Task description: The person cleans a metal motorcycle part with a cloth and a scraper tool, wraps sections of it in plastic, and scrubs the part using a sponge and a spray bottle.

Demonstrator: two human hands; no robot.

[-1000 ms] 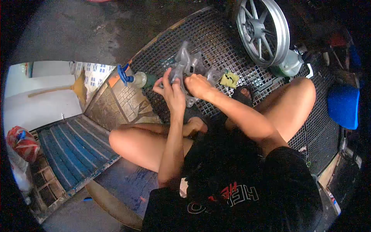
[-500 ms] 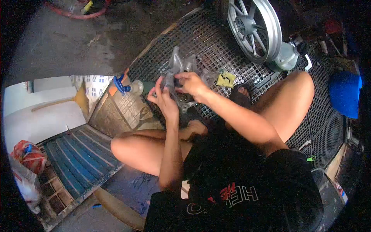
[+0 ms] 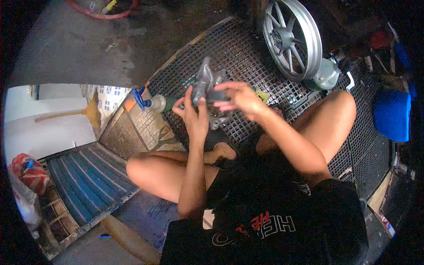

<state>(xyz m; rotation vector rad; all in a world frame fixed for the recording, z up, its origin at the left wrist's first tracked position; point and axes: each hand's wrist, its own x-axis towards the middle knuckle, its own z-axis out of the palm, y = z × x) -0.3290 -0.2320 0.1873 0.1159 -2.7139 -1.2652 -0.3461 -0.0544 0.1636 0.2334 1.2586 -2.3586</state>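
Note:
My left hand (image 3: 194, 112) grips a grey metal part (image 3: 204, 81) with a curved arm pointing up, holding it above the grid mat. My right hand (image 3: 242, 99) is closed beside it, around a dark grey piece (image 3: 217, 96) that reaches to the metal part; the piece is blurred and I cannot make out what it is. Below the hands more grey metal (image 3: 215, 123) shows near my foot. A yellow cloth or sponge (image 3: 263, 96) lies behind my right hand, partly hidden by it.
A silver spoked wheel (image 3: 292, 39) stands at the mat's (image 3: 238, 48) back right, beside a pale green container (image 3: 326, 75). A spray bottle (image 3: 154, 102) with a blue trigger is left of my hands. A blue object (image 3: 392, 115) sits far right, a blue striped board (image 3: 90, 176) left.
My right hand has moved slightly to the right, and the dark grey piece now shows between the hands. My left hand stays on the metal part. The camera view has shifted a little.

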